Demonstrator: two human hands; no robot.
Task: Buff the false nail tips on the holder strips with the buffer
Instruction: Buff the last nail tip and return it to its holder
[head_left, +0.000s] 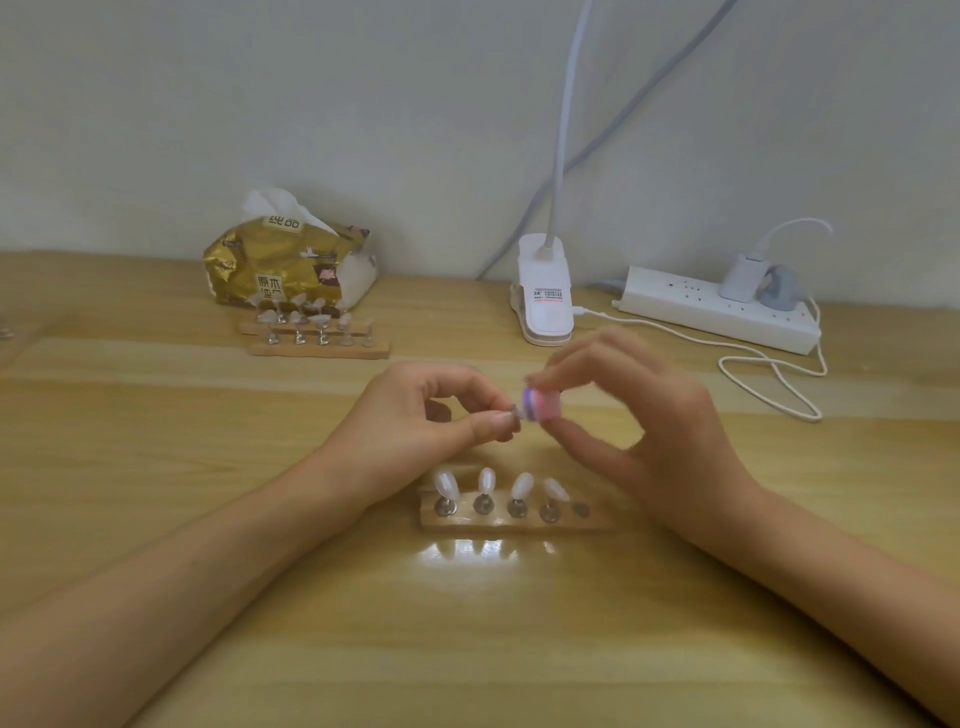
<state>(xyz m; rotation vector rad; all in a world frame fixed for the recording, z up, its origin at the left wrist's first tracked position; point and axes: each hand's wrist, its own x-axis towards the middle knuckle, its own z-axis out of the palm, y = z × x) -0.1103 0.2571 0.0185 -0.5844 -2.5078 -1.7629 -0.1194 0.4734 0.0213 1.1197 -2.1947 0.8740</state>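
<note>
Tissue pack (291, 260) and two filled holder strips (318, 340) stand at upper left of the table (156, 467). Centre left: left hand (415, 421), grip pinched between thumb and forefinger on one nail tip (514, 413), held above the table. Centre right: right hand (644, 415), grip closed round the pink buffer (543, 405), whose end meets the tip. Below both, the near holder strip (519, 524) keeps four tips, its rightmost socket empty. Judged best: steady the tip firmly, stroke lightly and evenly, turning it to reach every edge.

Soft even light, glare on table (363, 597), blurred hands, curved edges
</note>
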